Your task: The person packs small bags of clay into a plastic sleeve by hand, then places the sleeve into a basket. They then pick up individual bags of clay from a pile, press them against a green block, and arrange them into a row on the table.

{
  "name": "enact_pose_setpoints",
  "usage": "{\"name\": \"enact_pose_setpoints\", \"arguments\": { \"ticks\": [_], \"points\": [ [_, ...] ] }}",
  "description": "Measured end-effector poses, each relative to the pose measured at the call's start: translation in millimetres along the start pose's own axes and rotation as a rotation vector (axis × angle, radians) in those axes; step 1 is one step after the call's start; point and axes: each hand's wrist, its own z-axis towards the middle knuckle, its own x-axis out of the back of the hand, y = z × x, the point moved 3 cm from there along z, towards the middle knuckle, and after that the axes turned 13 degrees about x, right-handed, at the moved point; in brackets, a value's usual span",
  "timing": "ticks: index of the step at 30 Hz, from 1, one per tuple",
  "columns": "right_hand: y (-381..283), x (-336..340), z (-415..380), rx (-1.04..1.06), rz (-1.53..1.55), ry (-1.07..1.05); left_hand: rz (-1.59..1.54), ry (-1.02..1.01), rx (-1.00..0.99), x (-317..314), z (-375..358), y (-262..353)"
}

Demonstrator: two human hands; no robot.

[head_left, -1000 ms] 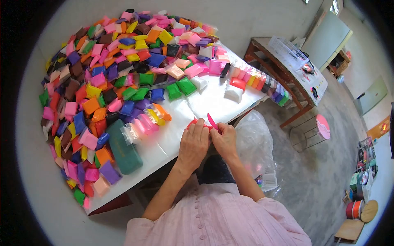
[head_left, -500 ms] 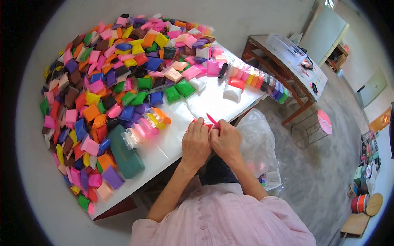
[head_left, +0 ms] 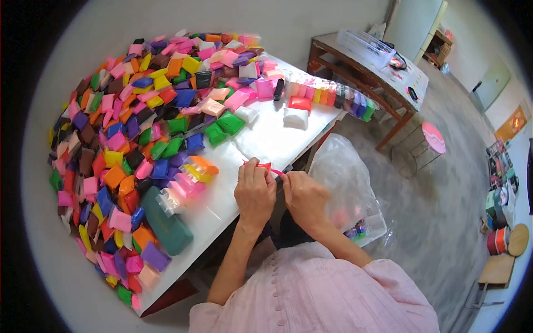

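My left hand (head_left: pixel 255 191) is closed on a small red packet (head_left: pixel 263 165) at the front edge of the white table (head_left: pixel 219 208). Just right of it, my right hand (head_left: pixel 304 197) pinches a thin pink-red strip (head_left: pixel 277 172) that reaches toward the packet. Whether the strip is joined to the packet is hard to tell. Farther back on the table lie a red packet (head_left: pixel 300 104) and a white packet (head_left: pixel 296 118). A row of clear-topped pink, yellow and orange packets (head_left: pixel 186 186) lies left of my hands.
Many coloured packets (head_left: pixel 127 144) cover the table's left side, with a green case (head_left: pixel 165 222) near its front edge. A clear plastic bag (head_left: pixel 341 177) stands right of my hands. Beyond are a wooden table (head_left: pixel 361 61) and a pink-topped stool (head_left: pixel 433 139).
My right hand has moved right, away from my left hand, and the strip now lies between them instead of pointing up. The view has shifted slightly.
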Motion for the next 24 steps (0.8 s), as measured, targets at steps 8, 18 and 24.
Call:
{"name": "enact_pose_setpoints", "arguments": {
  "ticks": [8,18,24],
  "points": [
    [-5,-10,1,0.101,-0.044,-0.029,0.034,-0.053,-0.021,1,0,2],
    [0,-14,4,0.003,-0.150,-0.022,0.051,-0.037,-0.003,-2,0,4],
    [-2,9,7,0.048,0.062,0.027,0.075,-0.053,-0.025,-2,0,5]
  ]
}}
